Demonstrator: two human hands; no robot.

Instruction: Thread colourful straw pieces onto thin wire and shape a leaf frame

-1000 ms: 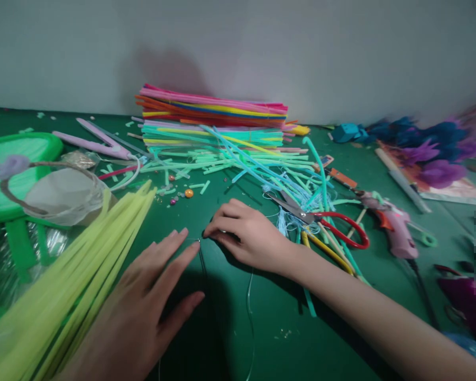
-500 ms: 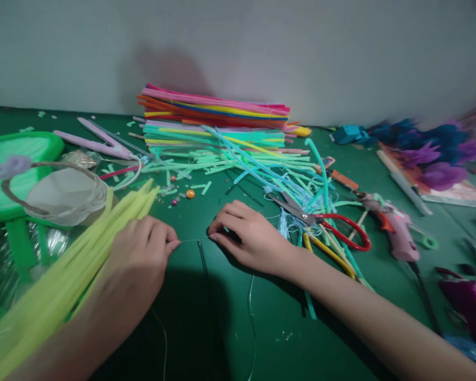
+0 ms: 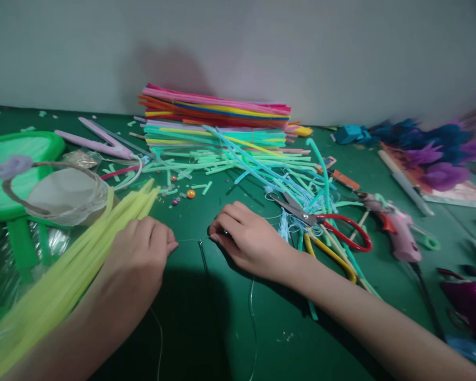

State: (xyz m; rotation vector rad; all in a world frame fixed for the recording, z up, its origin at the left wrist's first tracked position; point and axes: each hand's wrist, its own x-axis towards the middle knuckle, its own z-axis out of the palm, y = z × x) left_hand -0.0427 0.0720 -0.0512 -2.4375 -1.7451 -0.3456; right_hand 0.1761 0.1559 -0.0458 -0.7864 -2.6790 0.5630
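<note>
Between my two hands runs a thin clear thread (image 3: pixel 189 241), held nearly level above the green tabletop. My left hand (image 3: pixel 146 246) pinches one end of this stretch, beside a bundle of yellow pipe cleaners (image 3: pixel 91 254). My right hand (image 3: pixel 246 235) is closed on the other side of it, fingertips pressed together. A slim dark pin-like piece (image 3: pixel 202 255) hangs from the thread near the right fingertips; its exact kind is too small to tell. Loose lengths of the thread trail down toward the front below both hands.
Bundled coloured pipe cleaners (image 3: pixel 218 114) lie along the wall. Scissors (image 3: pixel 321 219) with red handles rest on blue tassels (image 3: pixel 283 225) at the right, near a pink glue gun (image 3: pixel 404 235). Small beads (image 3: pixel 191 194) lie beyond my hands. A green frame (image 3: pixel 55 143) stands left.
Both hands keep their pinch on the thread and have barely moved. The left fingertips shift very slightly, and the loose thread below the left hand swings a little left.
</note>
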